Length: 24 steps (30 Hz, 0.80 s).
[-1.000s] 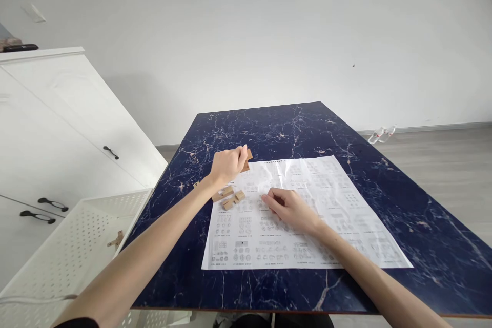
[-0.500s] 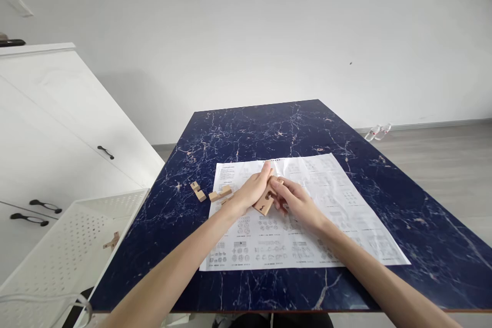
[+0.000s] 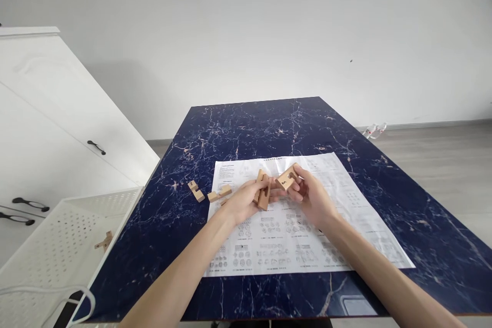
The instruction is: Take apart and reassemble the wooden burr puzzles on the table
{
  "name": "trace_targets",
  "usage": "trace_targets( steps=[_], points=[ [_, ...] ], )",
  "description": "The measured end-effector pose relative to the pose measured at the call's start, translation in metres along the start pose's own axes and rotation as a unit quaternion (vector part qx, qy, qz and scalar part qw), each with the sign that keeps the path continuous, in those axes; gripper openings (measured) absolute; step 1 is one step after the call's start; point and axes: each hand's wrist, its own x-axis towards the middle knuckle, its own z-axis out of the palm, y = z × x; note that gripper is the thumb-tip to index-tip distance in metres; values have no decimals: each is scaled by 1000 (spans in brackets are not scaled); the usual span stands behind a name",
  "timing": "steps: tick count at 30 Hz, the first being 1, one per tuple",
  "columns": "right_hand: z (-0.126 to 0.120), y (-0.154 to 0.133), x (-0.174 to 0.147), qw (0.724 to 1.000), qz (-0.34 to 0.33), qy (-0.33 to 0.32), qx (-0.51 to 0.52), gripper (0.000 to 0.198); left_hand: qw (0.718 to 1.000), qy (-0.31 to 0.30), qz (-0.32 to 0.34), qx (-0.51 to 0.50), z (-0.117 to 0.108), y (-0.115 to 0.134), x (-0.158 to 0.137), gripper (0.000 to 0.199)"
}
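My left hand (image 3: 246, 199) is closed around notched wooden puzzle pieces (image 3: 264, 196), held tilted over a printed sheet (image 3: 330, 251). They look like two bars side by side, though fingers cover part of them. Pinched in my right hand (image 3: 310, 196) is another notched wooden block (image 3: 286, 180), a dark mark on its face. The two hands are close together, the block just right of the left hand's pieces. Left of my left hand lie a loose notched piece (image 3: 220, 194) on the sheet's edge and a marked notched piece (image 3: 196, 191) on the table.
The dark blue marbled table (image 3: 246, 128) reaches toward a pale wall. At left, a white perforated bin (image 3: 73, 236) holds a wooden cross-shaped piece (image 3: 104, 241), beside a white cabinet (image 3: 69, 113). A pale rectangular object (image 3: 358, 305) lies at the front edge. Clear bottles (image 3: 374, 130) are beyond the right edge.
The hands have moved slightly apart. The wooden pieces that were pressed together between them are now separated, one block in the right hand and the others in the left. The view has shifted slightly.
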Motion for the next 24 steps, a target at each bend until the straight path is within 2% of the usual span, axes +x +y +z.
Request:
trace_targets(
  steps=[3, 8, 13, 16, 24],
  points=[
    [-3, 0, 3, 1000, 2, 6, -8, 53, 1000, 4, 8, 4, -2, -3, -2, 14],
    [-6, -2, 6, 999, -18, 2, -37, 53, 999, 44, 20, 5, 1, -2, -6, 22],
    [-5, -4, 5, 1000, -11, 2, -16, 49, 999, 27, 27, -9, -3, -2, -6, 31],
    [-2, -6, 3, 1000, 2, 8, -3, 48, 998, 40, 39, -9, -5, -4, -4, 31],
    [-3, -6, 2, 1000, 16, 15, -16, 50, 988, 82, 104, 85, -2, -3, -6, 32]
  ],
)
